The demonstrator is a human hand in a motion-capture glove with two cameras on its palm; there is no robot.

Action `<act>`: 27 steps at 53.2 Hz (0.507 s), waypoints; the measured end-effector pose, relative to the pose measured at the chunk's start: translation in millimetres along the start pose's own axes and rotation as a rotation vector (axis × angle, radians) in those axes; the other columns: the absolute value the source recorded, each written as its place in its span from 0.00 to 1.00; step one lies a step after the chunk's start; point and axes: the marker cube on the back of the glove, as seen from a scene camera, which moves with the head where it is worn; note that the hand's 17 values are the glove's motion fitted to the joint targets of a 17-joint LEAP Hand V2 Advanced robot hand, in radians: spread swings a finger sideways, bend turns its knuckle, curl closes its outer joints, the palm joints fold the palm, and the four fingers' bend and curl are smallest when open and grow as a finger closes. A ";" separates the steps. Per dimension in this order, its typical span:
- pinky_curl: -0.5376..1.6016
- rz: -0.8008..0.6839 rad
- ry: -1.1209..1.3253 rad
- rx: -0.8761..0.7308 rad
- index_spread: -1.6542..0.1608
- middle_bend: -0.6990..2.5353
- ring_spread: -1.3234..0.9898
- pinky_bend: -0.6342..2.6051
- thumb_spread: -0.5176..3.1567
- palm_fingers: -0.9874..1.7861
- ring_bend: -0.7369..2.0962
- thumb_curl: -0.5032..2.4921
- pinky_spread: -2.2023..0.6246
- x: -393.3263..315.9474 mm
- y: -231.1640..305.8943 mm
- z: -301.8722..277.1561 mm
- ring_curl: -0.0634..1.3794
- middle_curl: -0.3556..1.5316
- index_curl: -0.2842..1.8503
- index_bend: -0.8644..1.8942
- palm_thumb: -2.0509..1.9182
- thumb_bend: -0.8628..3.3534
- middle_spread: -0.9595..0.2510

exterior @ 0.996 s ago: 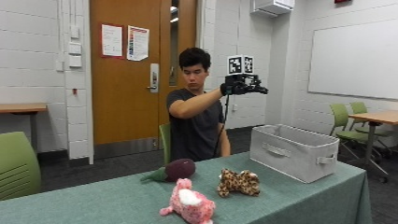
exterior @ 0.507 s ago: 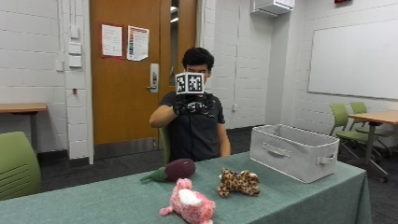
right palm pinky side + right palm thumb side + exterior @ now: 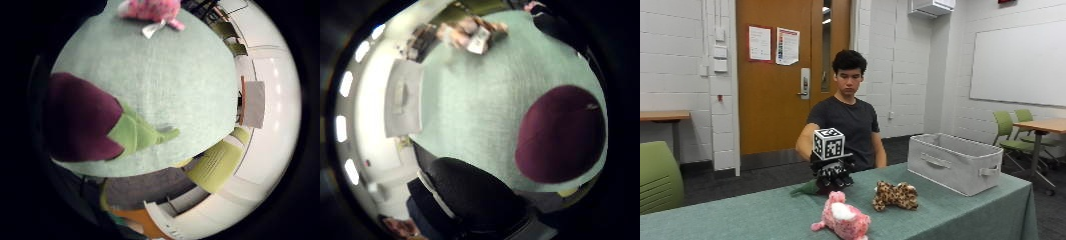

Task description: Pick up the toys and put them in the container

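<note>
Grip (image 3: pixel 833 176) state unclear over eggplant toy (image 3: pixel 85 125), whose purple body only palm views show

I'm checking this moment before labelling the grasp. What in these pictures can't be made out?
- Contact: in the outside view the gloved hand covers most of the eggplant toy; whether it touches it is hidden.
- Fingers: neither palm view shows them clearly around the eggplant.
- Container: its inside is hidden by its near wall in the outside view.
- Leopard toy: blurred and small at the thumb-side palm view's edge.
- Pink toy: cut off by the little-finger-side view's edge.
</note>
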 end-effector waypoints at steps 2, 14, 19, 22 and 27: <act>0.42 0.001 -0.003 -0.012 0.75 0.26 0.43 0.33 0.37 0.35 0.32 0.18 0.76 2.3 -0.6 8.5 0.18 0.36 0.34 0.40 0.46 0.17 0.66; 0.45 0.001 0.038 -0.054 0.74 0.25 0.45 0.41 0.39 0.37 0.32 0.19 0.77 0.4 15.1 25.0 0.18 0.34 0.34 0.39 0.49 0.19 0.67; 0.45 0.005 0.059 -0.056 0.72 0.25 0.46 0.43 0.39 0.39 0.34 0.20 0.77 2.5 19.0 25.7 0.19 0.33 0.35 0.40 0.50 0.19 0.67; 0.45 0.008 0.065 -0.053 0.72 0.25 0.46 0.44 0.40 0.40 0.35 0.21 0.77 3.2 19.6 25.3 0.20 0.33 0.35 0.41 0.51 0.19 0.67; 0.44 0.031 0.057 -0.042 0.71 0.26 0.44 0.42 0.41 0.44 0.41 0.22 0.75 1.0 19.7 24.2 0.23 0.32 0.36 0.42 0.52 0.20 0.66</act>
